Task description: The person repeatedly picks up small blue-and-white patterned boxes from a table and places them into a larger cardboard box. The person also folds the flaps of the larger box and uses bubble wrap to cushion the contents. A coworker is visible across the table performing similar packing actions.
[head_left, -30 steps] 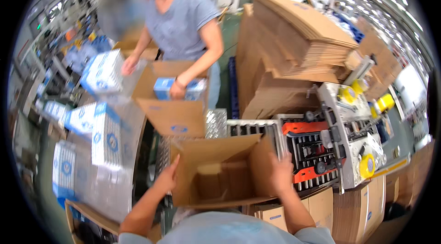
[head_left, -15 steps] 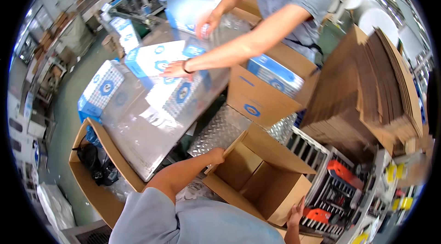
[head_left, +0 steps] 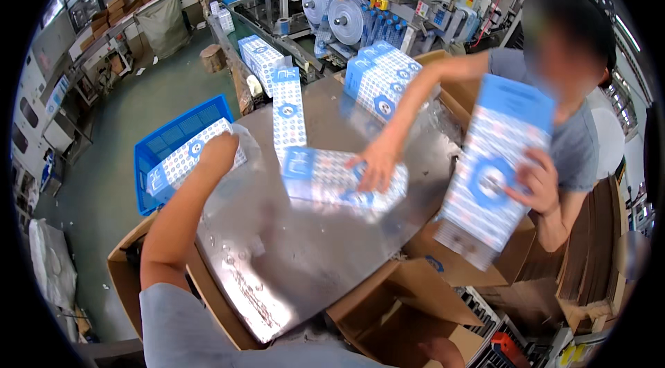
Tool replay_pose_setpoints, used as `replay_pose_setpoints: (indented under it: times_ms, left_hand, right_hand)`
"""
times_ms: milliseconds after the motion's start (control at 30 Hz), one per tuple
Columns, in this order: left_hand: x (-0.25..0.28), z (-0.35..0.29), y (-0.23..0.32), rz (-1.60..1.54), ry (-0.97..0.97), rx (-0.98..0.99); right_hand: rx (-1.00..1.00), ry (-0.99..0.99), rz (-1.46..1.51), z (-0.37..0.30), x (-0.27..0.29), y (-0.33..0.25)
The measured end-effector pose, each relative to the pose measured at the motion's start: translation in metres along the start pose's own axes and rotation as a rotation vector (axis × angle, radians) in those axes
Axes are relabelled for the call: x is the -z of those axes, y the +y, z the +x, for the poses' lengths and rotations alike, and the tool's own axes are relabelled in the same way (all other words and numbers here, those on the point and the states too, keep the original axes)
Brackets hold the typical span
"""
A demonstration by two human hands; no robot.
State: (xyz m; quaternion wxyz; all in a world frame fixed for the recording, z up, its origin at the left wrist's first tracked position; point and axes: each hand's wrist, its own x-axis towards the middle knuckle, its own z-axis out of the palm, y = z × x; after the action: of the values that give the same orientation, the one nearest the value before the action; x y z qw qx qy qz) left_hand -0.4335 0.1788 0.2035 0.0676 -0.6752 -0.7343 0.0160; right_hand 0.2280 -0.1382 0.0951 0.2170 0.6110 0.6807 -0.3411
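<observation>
At the far left corner of the metal table, my left hand (head_left: 219, 154) is closed over the end of a blue-and-white pack (head_left: 185, 159), which lies at a slant by a blue plastic crate. My right hand (head_left: 442, 352) is low in the picture, at the near right edge of an open cardboard box (head_left: 388, 323); its fingers are partly hidden and look closed on that edge. Across the table a co-worker holds up another blue-and-white pack (head_left: 493, 171). The co-worker's other hand (head_left: 377, 164) rests on a pack (head_left: 339, 177) lying mid-table.
The metal table (head_left: 277, 257) also bears a long upright pack (head_left: 288, 108) and stacked packs (head_left: 381, 77) at the back. The blue crate (head_left: 142, 200) stands at its left. A cardboard box (head_left: 125, 264) is by my left arm, and folded cardboard (head_left: 596, 243) is stacked at right.
My left hand has left the cardboard box and reached far left to a pack. The co-worker has lifted a pack. The view has swung up and left.
</observation>
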Motion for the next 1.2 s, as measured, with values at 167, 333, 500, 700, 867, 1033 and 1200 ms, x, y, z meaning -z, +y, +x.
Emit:
replay_pose_setpoints:
  times_ms: [167,333,500,700,867,1033,1200]
  left_hand:
    - [-0.072,0.122,-0.016,-0.039,0.23,-0.487]
    - [-0.089,0.195,0.086,0.233,0.137,-0.815]
    - [-0.088,0.148,0.146,-0.283,0.124,-1.09]
    - [-0.048,0.189,0.082,-0.514,0.18,-0.527]
    - [-0.086,0.227,0.019,0.128,0.299,-0.481]
    - [-0.069,0.23,0.107,-0.051,-0.179,-0.563]
    - [-0.071,0.178,0.156,-0.283,-0.097,-0.481]
  right_hand:
    - [0.479,0.189,0.299,0.033,0.12,-0.208]
    - [0.777,0.136,0.106,0.09,0.144,-0.301]
    - [0.816,0.595,0.142,0.133,0.194,-0.317]
    - [0.212,0.743,-0.23,0.198,0.205,-0.307]
    - [0.23,0.743,-0.199,0.22,0.202,-0.331]
    - [0.351,0.808,-0.127,0.214,0.198,-0.332]
    - [0.339,0.802,0.091,0.184,0.208,-0.273]
